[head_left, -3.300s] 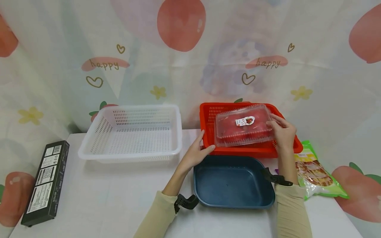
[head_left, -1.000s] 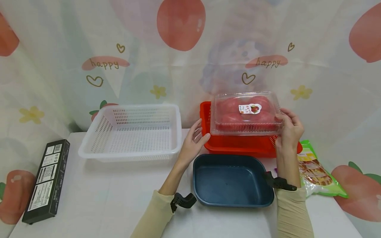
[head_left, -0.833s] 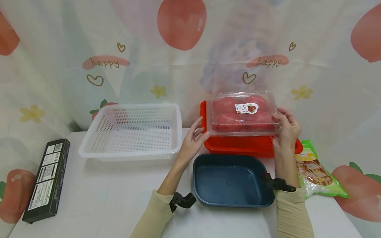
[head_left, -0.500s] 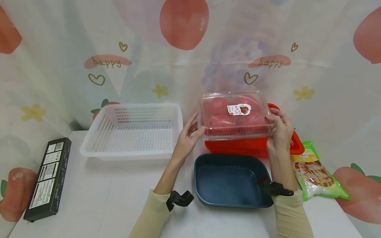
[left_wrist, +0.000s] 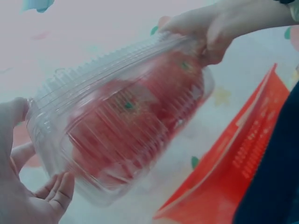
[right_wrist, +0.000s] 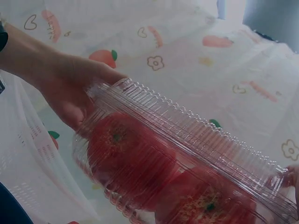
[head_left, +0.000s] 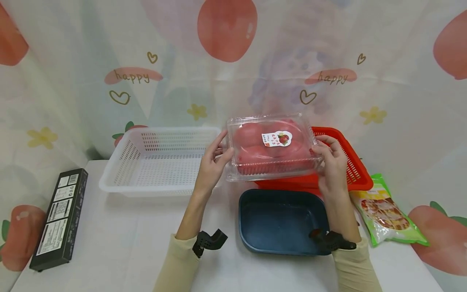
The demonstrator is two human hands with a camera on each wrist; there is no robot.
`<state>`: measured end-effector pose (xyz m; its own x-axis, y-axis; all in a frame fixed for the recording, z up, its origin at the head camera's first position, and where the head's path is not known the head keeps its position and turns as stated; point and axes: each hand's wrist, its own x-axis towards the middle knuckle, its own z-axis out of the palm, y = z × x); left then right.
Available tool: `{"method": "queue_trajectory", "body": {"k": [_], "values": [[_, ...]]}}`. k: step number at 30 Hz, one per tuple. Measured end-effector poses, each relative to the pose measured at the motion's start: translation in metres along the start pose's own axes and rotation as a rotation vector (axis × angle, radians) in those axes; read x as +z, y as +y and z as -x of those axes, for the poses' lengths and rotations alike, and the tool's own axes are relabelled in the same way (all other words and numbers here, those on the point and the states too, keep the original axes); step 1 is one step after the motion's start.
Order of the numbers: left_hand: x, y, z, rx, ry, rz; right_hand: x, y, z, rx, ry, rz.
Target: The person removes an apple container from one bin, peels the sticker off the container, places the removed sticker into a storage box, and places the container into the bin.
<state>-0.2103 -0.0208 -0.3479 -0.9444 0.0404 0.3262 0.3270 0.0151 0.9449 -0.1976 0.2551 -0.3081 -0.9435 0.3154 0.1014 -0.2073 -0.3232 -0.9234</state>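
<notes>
A clear plastic clamshell box (head_left: 273, 152) of red fruits, with a white label on its lid, is held up between both hands, tilted slightly. My left hand (head_left: 210, 168) grips its left end, thumb in front and fingers behind. At the opposite end my right hand (head_left: 335, 168) pinches the edge. In the left wrist view green stem marks show on the fruits (left_wrist: 126, 126). The box overlaps the left part of a red slotted basket (head_left: 355, 170) in the head view. Only the tips of my right hand (right_wrist: 290, 179) show in the right wrist view.
Left of the box stands a white slotted basket (head_left: 116, 176). A dark blue tub (head_left: 279, 221) sits in front of the red basket. At far right lies a green food bag (head_left: 386, 215); a long black box (head_left: 60, 219) is at far left. Patterned cloth (head_left: 233, 93) hangs behind.
The clamshell box has risen out of the red basket and moved left and nearer. My left hand left the basket's rim and now grips the box; my right hand kept its hold throughout.
</notes>
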Motion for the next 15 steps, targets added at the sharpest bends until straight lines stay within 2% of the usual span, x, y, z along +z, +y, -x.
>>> {"method": "queue_trajectory", "body": {"k": [7, 11, 15], "values": [[-0.017, 0.007, 0.001, 0.025, 0.015, -0.035, 0.003, 0.004, 0.01, -0.047, -0.182, 0.176], [-0.023, 0.012, 0.003, 0.039, 0.028, -0.014, 0.006, 0.001, 0.014, -0.052, -0.263, 0.191], [-0.026, 0.016, 0.005, 0.037, 0.021, -0.011, 0.008, -0.002, 0.017, -0.056, -0.284, 0.199]]}}
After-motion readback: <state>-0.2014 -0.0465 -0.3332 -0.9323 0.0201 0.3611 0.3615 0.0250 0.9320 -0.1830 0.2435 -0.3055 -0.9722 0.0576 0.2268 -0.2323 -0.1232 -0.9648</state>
